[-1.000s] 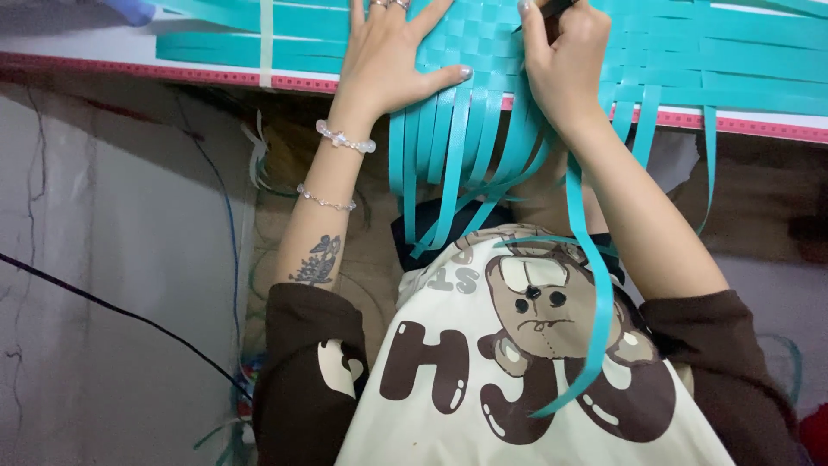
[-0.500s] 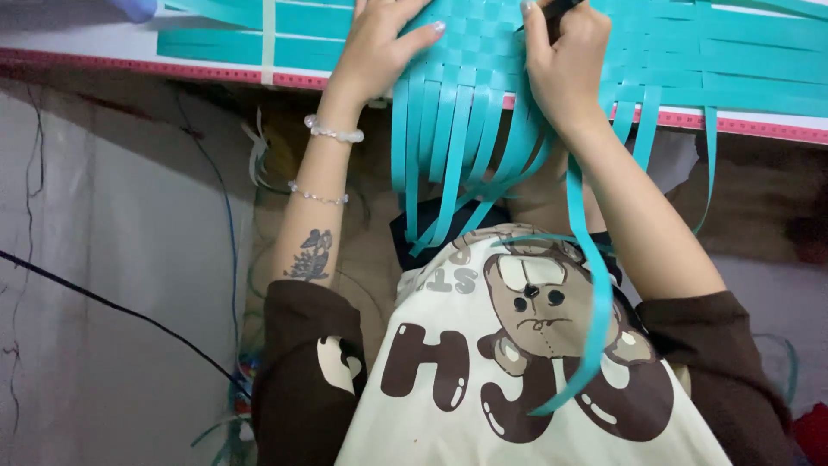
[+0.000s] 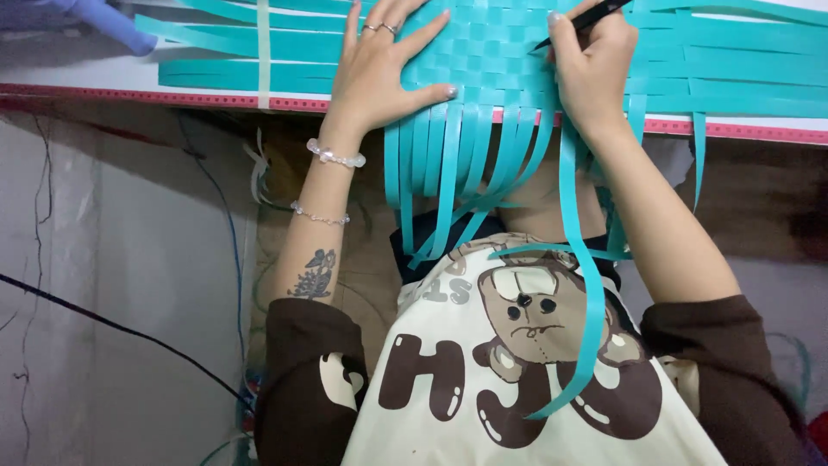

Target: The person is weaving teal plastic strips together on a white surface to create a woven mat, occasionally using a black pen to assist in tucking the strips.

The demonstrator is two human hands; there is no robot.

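Teal plastic strips, woven into a flat mat [image 3: 492, 52], cover the near edge of the white counter [image 3: 78, 76], which runs across the top of the head view with a red band along its front. From the woven patch, loose strips [image 3: 457, 164] hang over the edge toward the person's lap, and one long strip [image 3: 586, 293] curls down across the cream shirt [image 3: 517, 380] with its brown bear print and brown sleeves. More strips lie flat on the counter to left and right of the mat, and a single pale strip [image 3: 264, 52] crosses the left bunch at a right angle. Below the counter on the left, a grey wall and a few dark cables show. The left hand [image 3: 379, 73] lies flat on the mat's left part, fingers spread and pressing down, its grip released and grasping nothing; rings sit on two fingers, and two bead bracelets [image 3: 336, 157] circle the wrist above a small forearm tattoo. The right hand [image 3: 595, 73] rests on the mat's right part, just beside the left, its grip clenched around a thin black tool [image 3: 586, 19] whose tip points left onto the weave. At the top left corner, a blurred blue object [image 3: 112, 22] lies on the counter, well apart from both hands; what it is cannot be told.
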